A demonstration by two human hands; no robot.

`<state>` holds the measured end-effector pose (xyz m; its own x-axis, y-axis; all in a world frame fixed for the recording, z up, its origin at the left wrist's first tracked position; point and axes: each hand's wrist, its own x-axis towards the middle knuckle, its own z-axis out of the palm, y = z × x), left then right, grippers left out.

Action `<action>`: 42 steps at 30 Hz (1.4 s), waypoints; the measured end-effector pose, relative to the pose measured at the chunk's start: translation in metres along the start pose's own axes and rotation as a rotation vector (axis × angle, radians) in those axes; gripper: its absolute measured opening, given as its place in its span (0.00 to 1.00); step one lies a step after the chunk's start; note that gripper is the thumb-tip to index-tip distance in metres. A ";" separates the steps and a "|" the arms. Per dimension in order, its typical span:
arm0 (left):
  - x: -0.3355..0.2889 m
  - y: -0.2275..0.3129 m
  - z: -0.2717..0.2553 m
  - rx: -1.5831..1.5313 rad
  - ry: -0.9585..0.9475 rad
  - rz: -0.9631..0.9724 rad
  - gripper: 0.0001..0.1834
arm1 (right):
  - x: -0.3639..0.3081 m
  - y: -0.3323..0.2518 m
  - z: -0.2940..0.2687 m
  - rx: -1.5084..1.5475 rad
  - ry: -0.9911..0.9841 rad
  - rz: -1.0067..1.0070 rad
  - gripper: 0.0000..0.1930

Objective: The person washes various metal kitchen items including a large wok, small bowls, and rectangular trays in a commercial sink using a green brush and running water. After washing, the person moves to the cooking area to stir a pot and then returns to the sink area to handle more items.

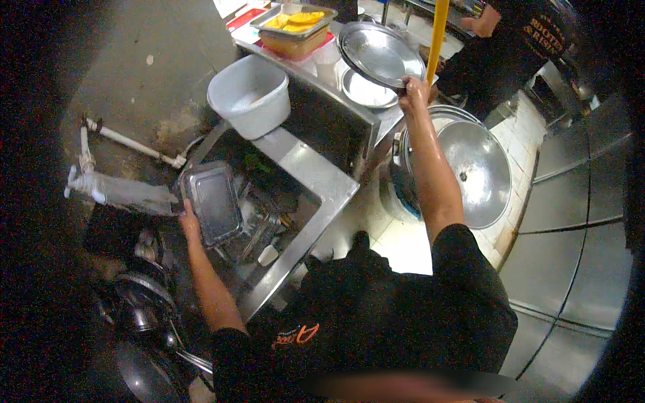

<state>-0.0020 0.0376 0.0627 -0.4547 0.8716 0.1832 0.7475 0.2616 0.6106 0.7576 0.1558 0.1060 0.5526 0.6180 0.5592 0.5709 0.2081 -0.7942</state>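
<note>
My left hand (189, 220) grips the side of a shallow rectangular pan (213, 205), grey and shiny, held over the sink. Stretched out to the far right, my right hand (414, 93) is closed on the rim of a round metal tray (383, 54). That tray is tilted above the steel counter, and a second round metal dish (369, 89) lies partly beneath it. Inside the sink, below the rectangular pan, are utensils and a white-handled piece (267, 255); the jumble is too dark to make out fully.
A white plastic tub (250, 97) rests on the sink divider (295, 154). Farther back, a steel pan with yellow contents (295, 23) stands on the counter. Large round metal bowls (477, 174) sit at the right, near a yellow pole (438, 33). A co-worker in black (510, 54) stands beyond. Dark pans (144, 363) crowd the lower left.
</note>
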 end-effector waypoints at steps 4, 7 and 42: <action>-0.043 0.039 -0.026 0.156 0.138 0.018 0.37 | 0.041 0.013 0.027 -0.547 -0.110 0.295 0.13; -0.057 -0.017 -0.056 0.015 0.346 -0.019 0.34 | 0.061 0.046 0.057 -0.997 -0.374 0.263 0.15; -0.002 0.095 -0.019 0.273 -0.013 -0.288 0.41 | -0.068 -0.189 -0.035 0.257 -0.419 -0.074 0.20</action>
<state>0.0607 0.0524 0.1348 -0.6598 0.7511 0.0239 0.6923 0.5952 0.4079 0.6332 0.0482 0.2263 0.1944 0.8354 0.5140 0.4018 0.4102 -0.8187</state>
